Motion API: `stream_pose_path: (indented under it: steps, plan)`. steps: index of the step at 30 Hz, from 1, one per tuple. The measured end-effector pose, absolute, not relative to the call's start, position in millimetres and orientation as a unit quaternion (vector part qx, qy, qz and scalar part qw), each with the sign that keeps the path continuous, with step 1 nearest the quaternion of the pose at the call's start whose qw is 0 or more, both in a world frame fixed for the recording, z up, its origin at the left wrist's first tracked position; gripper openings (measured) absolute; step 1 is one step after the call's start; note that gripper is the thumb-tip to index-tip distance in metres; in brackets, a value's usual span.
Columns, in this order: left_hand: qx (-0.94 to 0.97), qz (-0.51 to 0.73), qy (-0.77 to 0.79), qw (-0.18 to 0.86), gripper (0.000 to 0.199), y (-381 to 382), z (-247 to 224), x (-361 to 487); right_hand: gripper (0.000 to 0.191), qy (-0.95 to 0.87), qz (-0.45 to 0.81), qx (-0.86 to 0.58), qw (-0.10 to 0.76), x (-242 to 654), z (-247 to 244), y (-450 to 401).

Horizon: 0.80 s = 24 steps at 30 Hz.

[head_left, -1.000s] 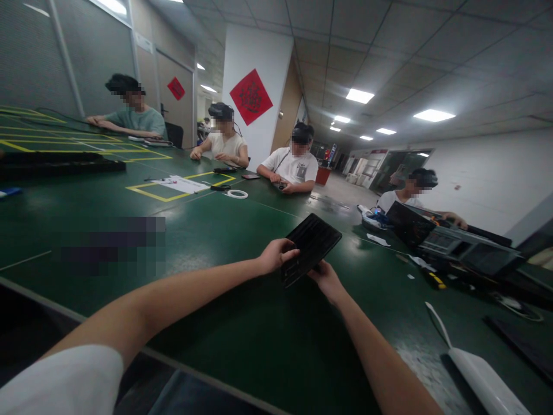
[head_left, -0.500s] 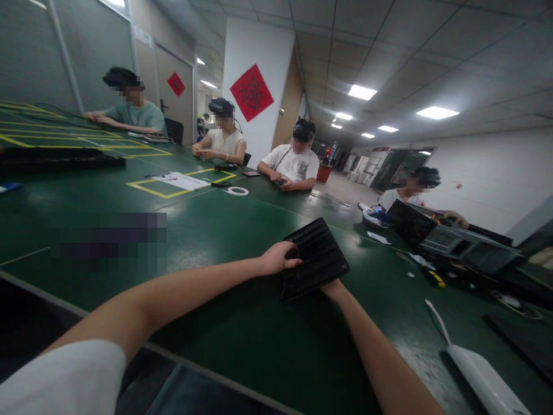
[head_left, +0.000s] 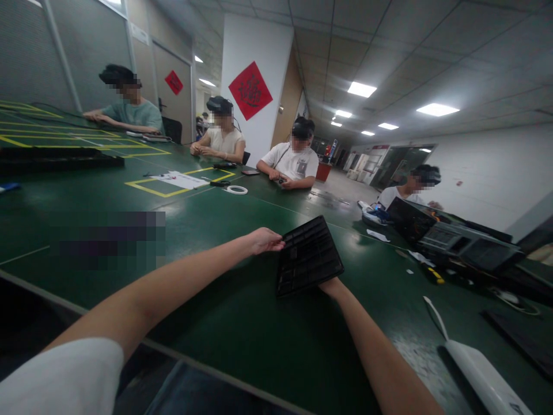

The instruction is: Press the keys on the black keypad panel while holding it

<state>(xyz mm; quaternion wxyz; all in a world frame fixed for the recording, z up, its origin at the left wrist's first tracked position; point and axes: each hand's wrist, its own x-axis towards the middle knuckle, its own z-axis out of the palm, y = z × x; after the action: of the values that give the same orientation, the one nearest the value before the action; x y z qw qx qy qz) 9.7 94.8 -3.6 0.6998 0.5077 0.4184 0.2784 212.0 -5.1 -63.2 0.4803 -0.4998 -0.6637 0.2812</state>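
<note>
A thin, black, rectangular tray-like piece [head_left: 309, 256] with ridges and shallow compartments is tilted above the green table. My right hand [head_left: 332, 286] holds it from below at its near right edge; most of those fingers are hidden beneath it. My left hand [head_left: 266, 241] is at its upper left edge, with the fingers close together and the fingertips against that edge. Whether the fingertips pinch the edge firmly is hard to see.
To the right are a white power-strip-like object [head_left: 479, 369], a flat dark piece [head_left: 518, 340], a yellow-handled tool [head_left: 435, 275] and an opened computer case [head_left: 470, 245]. A white tape ring [head_left: 237, 189] and papers [head_left: 179, 180] lie farther left. Several people sit around the green table [head_left: 207, 213].
My left hand has drawn back left from over the black piece to its edge. The piece has shifted slightly left with its tilt altered. My right hand still supports it.
</note>
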Motion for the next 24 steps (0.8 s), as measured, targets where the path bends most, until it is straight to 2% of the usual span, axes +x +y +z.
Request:
stream_pose_path:
  steps: [5, 9, 13, 18, 24]
  plan:
    - [0.564, 0.2, 0.361, 0.716, 0.023, 88.8, 0.4, 5.9, 0.046, -0.667, 0.302, -0.485, 0.478, 205.2, -56.3, -7.6]
    - [0.606, 0.194, 0.317, 0.703, 0.019, 87.1, -1.7, 6.8, 0.04, -0.663, 0.305, -0.484, 0.483, 201.6, -52.4, -6.5]
    - [0.689, 0.221, 0.293, 0.624, 0.015, 84.8, -6.9, 11.2, 0.036, -0.663, 0.318, -0.473, 0.486, 194.1, -49.8, -2.9]
    - [0.752, 0.223, 0.283, 0.552, 0.006, 80.7, -8.8, 15.5, 0.039, -0.663, 0.326, -0.467, 0.486, 193.9, -48.7, -6.0]
    - [0.82, 0.268, 0.314, 0.397, 0.011, 77.0, -15.2, 18.9, 0.046, -0.645, 0.313, -0.481, 0.504, 196.8, -46.4, -12.7]
